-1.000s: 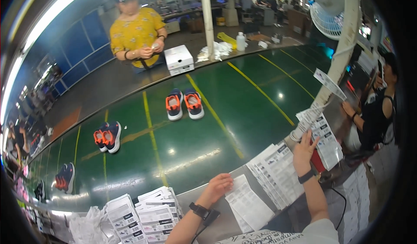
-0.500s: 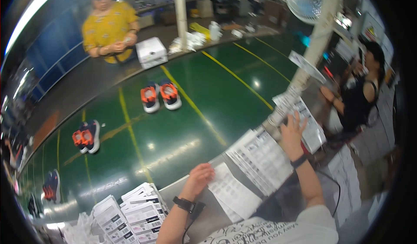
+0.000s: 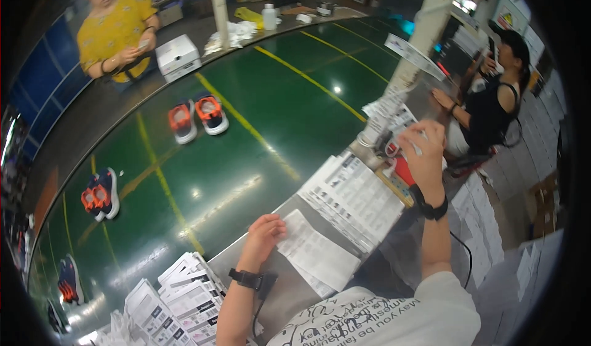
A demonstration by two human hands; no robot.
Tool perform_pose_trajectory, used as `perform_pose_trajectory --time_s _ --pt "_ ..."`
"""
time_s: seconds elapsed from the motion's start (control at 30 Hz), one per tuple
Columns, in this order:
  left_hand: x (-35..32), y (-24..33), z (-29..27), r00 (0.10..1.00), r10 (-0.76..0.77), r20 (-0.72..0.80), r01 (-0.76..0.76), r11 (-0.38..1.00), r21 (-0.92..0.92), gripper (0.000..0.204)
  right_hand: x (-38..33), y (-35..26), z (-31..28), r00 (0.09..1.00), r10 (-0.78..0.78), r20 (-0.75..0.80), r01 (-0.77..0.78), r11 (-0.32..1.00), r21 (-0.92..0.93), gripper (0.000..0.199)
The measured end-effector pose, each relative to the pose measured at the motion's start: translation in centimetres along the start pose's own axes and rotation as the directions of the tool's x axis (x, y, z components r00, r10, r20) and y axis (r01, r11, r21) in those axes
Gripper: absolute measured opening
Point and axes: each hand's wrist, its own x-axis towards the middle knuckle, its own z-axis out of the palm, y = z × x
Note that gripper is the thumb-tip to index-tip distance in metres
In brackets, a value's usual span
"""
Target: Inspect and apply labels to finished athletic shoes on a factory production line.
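My left hand (image 3: 265, 230) rests at the edge of the grey side table, its fingers loosely curled together beside a printed white sheet (image 3: 320, 252). Nothing shows in it. My right hand (image 3: 426, 150) is raised over the table's right end with fingers bent inward; something pale shows between them, blurred and too small to name. Below that hand lie a red object (image 3: 403, 171) and a wooden strip (image 3: 394, 188). A thick fanned stack of printed sheets (image 3: 354, 198) sits between my hands. More printed labels (image 3: 184, 297) are piled at my lower left.
Pairs of navy-and-orange shoes (image 3: 197, 118) stand on the green conveyor belt (image 3: 258, 124), marked by yellow lines. Across it, a person in yellow (image 3: 117, 35) stands near a white box (image 3: 178, 58). A pole (image 3: 425, 38) rises at right, with another person (image 3: 498, 100) beyond.
My right hand has lifted and curled its fingers; the printed sheet beneath it no longer shows there, exposing the red object. The view has shifted. My left hand stays by the sheet.
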Motion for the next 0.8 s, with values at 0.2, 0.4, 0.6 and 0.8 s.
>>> perform_pose_trajectory --time_s 0.2,0.4,0.6,0.8 --pt "0.1 -0.6 -0.4 1.000 -0.025 -0.007 0.025 0.998 0.057 0.016 -0.5 -10.8 7.9 0.760 -0.371 0.534 -0.039 0.794 0.607 0.010" --pt "0.1 -0.5 -0.1 0.995 -0.093 -0.027 0.095 0.990 0.104 0.016 5.9 -25.9 17.2 0.651 -0.639 0.410 -0.372 0.203 0.906 0.019" --pt "0.1 -0.8 -0.2 0.997 -0.082 0.001 0.082 0.990 0.113 0.017 14.6 -34.6 27.4 0.675 -0.307 0.671 -0.607 0.285 0.742 0.043" --pt "0.2 -1.0 0.5 0.997 -0.078 -0.029 0.082 0.988 0.133 0.014 4.3 -26.6 29.4 0.534 -0.438 0.724 -0.559 0.460 0.690 0.034"
